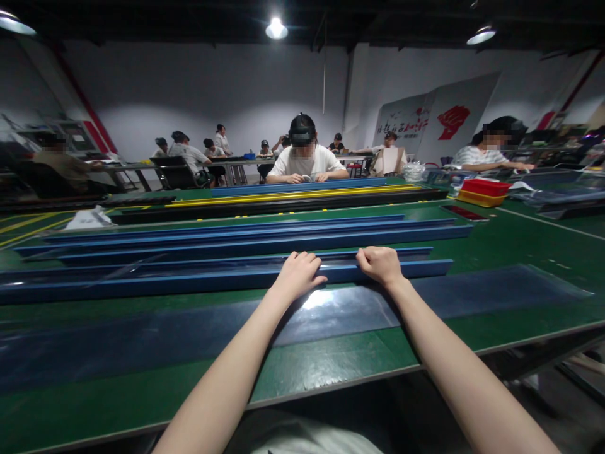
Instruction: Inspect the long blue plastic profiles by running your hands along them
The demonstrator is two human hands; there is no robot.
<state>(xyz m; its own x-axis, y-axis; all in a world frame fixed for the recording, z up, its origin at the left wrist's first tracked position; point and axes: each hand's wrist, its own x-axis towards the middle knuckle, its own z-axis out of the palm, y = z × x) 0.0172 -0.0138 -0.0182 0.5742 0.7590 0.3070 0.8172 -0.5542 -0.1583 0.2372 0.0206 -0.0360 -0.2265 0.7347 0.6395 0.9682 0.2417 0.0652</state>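
Green tabletop (331,362) lies closest, under the forearms, with a glossy dark film strip (472,296) just short of the wrists. Both hands sit on the nearest blue rail (142,285), whose long axis runs crosswise, left to right. The left hand (300,274) and right hand (378,265) are side by side, fingers curled over its top edge and gripping it, the right one closer to the rail's right end. Beyond the fingers lie more blue rails (236,243), then black-and-yellow rails (283,200) and a seated person (305,162) opposite.

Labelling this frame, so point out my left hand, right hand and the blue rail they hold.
left hand (299,275): head view, knuckles.
right hand (378,265): head view, knuckles.
blue rail (142,285): head view, front face.
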